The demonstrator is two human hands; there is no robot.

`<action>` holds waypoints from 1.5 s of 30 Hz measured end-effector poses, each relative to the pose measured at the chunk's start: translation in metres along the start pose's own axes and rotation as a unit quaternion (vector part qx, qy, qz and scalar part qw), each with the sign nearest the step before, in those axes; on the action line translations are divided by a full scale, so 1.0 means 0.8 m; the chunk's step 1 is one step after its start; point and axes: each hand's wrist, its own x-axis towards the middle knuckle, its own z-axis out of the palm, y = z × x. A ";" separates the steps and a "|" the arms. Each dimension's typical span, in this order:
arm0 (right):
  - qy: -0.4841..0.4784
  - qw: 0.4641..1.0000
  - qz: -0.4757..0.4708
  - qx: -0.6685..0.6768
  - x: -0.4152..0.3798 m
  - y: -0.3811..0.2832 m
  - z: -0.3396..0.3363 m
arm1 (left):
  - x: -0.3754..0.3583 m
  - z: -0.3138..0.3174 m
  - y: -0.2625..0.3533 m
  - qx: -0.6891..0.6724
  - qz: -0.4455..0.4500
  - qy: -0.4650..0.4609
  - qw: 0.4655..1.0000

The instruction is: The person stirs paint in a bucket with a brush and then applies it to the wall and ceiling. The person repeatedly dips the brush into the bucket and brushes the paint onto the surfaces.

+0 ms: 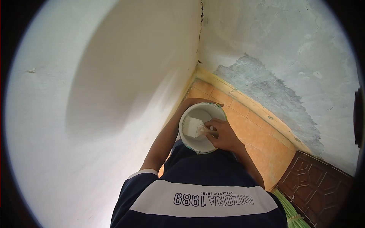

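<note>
A white paint bucket sits close against my body, with dried paint smears along its rim. My left hand is wrapped round the far side of the bucket, its fingertips showing just past the rim. Inside the mouth, my right hand grips a paintbrush near the base of its handle. The wide bristles are coated white and point left, toward the bucket's inner wall. Pale paint lies low in the bucket, partly hidden by the brush and hand.
A pale wall rises on the left and meets a second wall at a cracked corner. That second wall has a grey peeled patch. Orange tiles cover the floor. A brown carved panel and green strands are at lower right.
</note>
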 end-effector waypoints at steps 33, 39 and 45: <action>-0.063 0.997 -0.026 -0.043 0.030 -0.003 -0.026 | -0.006 -0.011 -0.015 0.010 0.059 0.025 0.998; -0.078 0.989 0.032 -0.118 0.023 -0.026 -0.037 | -0.012 -0.016 -0.012 0.009 0.077 0.040 0.996; -0.091 0.990 -0.003 -0.103 0.036 -0.022 -0.020 | 0.003 -0.014 0.006 0.017 0.089 0.040 0.995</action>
